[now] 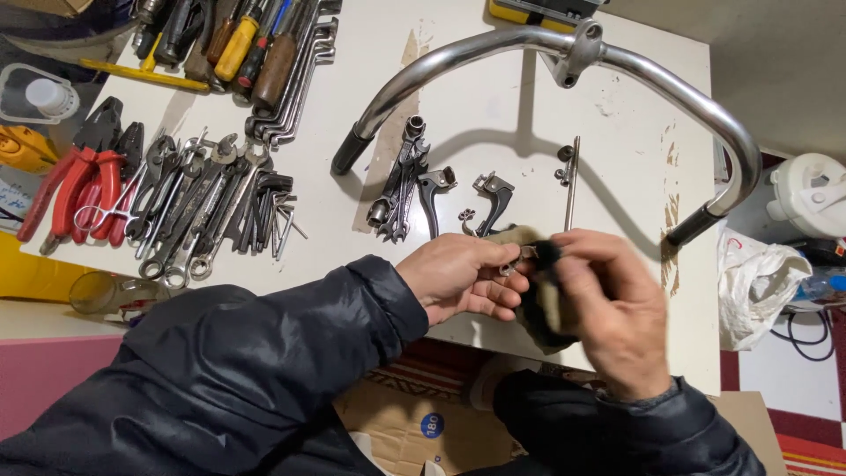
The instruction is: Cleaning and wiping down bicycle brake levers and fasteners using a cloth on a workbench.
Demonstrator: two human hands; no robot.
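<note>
We see two hands cleaning a small metal part over a white workbench.

From the head camera: our left hand pinches the small metal part steady, while our right hand, blurred, is closed around a dark rag against it. Beyond lie chrome handlebars, brake levers and spanners, near at hand.

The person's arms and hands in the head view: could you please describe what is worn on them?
Both arms wear a dark, slightly shiny puffy jacket with creased sleeves. The left sleeve ends in a plain cuff; the right sleeve has a ribbed knit cuff. The left hand and right hand are bare, without gloves.
</note>
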